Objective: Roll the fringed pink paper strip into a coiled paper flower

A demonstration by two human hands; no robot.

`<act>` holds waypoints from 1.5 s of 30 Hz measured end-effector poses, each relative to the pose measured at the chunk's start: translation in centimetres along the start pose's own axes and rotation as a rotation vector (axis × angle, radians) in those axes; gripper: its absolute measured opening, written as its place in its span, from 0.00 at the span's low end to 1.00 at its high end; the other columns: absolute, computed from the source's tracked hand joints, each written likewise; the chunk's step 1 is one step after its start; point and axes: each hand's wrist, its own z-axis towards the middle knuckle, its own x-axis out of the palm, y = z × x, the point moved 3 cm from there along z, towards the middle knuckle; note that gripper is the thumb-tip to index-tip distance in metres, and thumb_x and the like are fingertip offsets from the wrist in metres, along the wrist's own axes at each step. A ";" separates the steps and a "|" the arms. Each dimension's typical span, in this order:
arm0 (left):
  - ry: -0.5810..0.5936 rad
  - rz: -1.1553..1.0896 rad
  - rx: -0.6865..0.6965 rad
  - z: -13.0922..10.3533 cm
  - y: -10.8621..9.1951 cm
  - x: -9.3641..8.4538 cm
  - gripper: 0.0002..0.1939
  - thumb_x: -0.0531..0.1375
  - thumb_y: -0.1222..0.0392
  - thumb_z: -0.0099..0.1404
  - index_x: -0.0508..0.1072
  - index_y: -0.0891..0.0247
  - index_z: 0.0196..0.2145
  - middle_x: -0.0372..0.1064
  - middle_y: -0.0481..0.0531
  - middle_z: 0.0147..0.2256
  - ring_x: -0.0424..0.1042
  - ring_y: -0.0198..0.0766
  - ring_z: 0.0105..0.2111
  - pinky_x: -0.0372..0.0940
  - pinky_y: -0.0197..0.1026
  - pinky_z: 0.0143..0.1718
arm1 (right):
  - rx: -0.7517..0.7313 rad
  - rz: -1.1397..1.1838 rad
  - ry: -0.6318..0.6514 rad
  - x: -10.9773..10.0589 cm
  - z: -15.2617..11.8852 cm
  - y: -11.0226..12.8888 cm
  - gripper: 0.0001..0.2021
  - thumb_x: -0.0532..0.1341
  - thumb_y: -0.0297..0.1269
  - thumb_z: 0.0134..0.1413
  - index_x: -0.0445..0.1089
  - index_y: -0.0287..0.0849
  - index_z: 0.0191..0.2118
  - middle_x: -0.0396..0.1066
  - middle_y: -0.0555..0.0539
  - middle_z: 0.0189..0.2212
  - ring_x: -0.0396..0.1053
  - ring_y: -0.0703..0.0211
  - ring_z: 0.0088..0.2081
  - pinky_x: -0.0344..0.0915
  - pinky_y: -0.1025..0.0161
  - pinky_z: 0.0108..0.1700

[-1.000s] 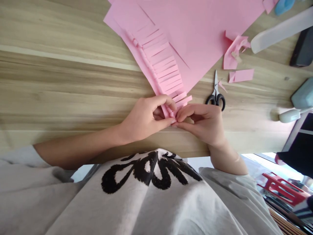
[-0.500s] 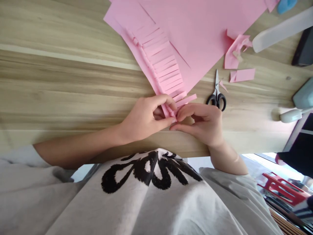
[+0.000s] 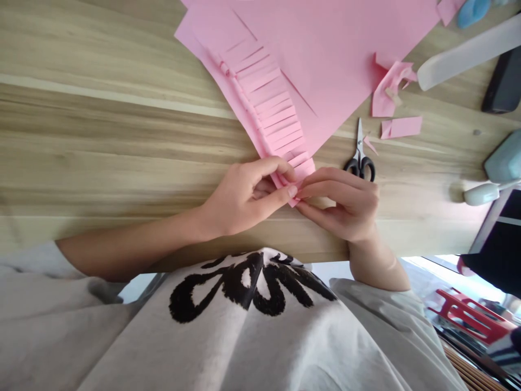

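Note:
A pink paper strip (image 3: pixel 280 117) with a cut fringe runs diagonally over a larger pink sheet (image 3: pixel 325 49). Curled fringe ends line the strip's left side. At its near end, my left hand (image 3: pixel 244 195) pinches the paper between thumb and fingers. My right hand (image 3: pixel 344 203) meets it there, thumb and fingers closed on the same end of the strip. The fingertips of both hands nearly touch, and they hide the bit of paper between them.
Scissors (image 3: pixel 360 155) with black handles lie just beyond my right hand. Pink scraps (image 3: pixel 401 126), a crumpled pink piece (image 3: pixel 388 89), a whitish flat strip (image 3: pixel 468 51), a dark box-like object (image 3: pixel 504 81) and a grey-green object (image 3: pixel 504 157) are on the wooden table (image 3: pixel 101 136) to the right.
My right hand has shifted slightly right and its fingers have closed onto the strip's end. A fringe piece that stuck out to the right now lies in line with the others.

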 end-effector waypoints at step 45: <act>-0.110 0.050 0.092 0.3 0.5 -0.1 0.16 0.63 0.64 0.64 0.68 0.58 0.49 0.73 0.51 0.46 0.77 0.36 0.40 0.74 0.36 0.37 | -0.108 0.384 1.108 -2.5 -1.3 0.3 0.08 0.55 0.27 0.64 0.68 0.40 0.34 0.76 0.43 0.31 0.72 0.59 0.37 0.67 0.59 0.42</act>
